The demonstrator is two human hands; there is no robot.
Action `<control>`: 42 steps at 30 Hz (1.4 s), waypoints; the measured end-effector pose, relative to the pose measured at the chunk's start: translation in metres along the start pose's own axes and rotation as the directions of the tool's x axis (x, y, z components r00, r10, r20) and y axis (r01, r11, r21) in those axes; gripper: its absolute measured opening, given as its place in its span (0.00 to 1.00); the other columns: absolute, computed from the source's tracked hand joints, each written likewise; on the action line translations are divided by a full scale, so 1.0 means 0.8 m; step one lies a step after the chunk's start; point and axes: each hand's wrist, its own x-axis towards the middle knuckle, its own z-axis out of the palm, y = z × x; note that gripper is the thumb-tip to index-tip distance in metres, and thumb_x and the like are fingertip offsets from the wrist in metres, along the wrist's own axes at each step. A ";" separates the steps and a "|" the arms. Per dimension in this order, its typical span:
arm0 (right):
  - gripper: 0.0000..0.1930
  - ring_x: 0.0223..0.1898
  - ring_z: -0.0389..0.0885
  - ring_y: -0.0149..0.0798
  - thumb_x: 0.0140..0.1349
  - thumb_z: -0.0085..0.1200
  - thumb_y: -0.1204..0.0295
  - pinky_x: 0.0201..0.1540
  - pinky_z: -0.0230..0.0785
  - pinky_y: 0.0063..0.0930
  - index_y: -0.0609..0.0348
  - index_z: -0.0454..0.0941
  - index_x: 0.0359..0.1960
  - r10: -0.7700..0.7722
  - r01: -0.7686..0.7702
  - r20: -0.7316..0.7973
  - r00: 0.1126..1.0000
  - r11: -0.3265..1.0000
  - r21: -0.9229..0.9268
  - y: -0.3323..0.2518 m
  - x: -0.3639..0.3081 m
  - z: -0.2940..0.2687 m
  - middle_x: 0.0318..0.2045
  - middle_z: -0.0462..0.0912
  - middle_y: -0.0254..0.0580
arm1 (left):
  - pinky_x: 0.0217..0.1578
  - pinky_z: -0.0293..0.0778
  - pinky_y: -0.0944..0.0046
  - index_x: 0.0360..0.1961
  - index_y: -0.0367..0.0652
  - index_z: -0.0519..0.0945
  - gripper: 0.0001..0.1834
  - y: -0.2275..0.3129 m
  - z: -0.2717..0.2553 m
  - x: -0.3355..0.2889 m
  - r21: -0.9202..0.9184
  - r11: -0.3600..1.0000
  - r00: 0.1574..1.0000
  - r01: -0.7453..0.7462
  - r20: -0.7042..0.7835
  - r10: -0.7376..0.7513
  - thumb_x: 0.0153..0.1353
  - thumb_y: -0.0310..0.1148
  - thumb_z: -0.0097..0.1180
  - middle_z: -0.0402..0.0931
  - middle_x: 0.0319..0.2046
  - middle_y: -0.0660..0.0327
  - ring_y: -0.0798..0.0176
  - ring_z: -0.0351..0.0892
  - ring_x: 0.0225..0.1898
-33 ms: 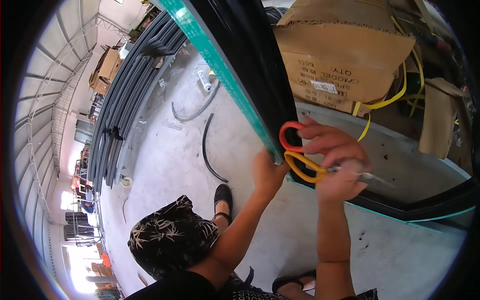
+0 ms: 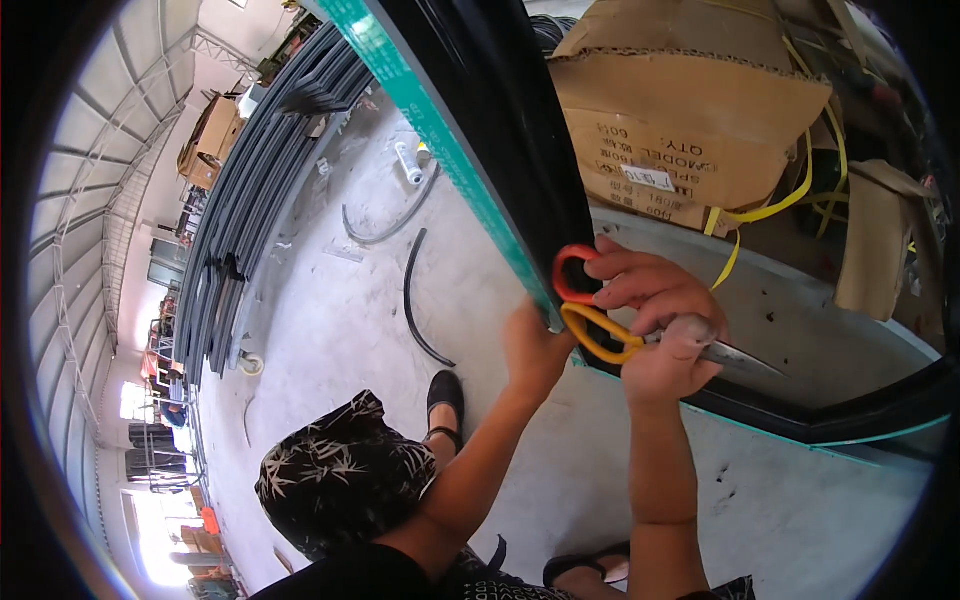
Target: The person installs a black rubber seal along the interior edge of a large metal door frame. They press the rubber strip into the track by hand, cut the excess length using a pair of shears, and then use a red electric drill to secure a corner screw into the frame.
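Observation:
My right hand is closed around a pair of scissors with one red and one yellow handle loop. The loops point left, against the dark frame, and the metal blades stick out to the right below my fingers. A large black frame, with green printed film along its side, runs from the top down to a corner by my hands. My left hand grips the frame's edge at this corner, left of the scissors. Its fingertips are partly hidden behind the edge.
A brown cardboard box and yellow strapping lie inside the frame's outline. Long dark profiles are stacked at left. A curved black strip and a white tube lie on the grey floor.
My right hand and the scissors have shifted slightly left, and the blades show more plainly. My left hand stays at the frame's corner.

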 end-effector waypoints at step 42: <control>0.25 0.25 0.79 0.50 0.69 0.37 0.56 0.46 0.75 0.60 0.63 0.64 0.18 0.001 0.063 -0.390 0.921 0.986 0.153 -0.001 -0.020 -0.010 0.21 0.77 0.58 | 0.29 0.73 0.55 0.38 0.39 0.78 0.18 0.000 0.000 -0.005 -0.023 0.993 0.993 -0.117 -0.023 0.116 0.46 0.32 0.68 0.79 0.26 0.48 0.42 0.79 0.30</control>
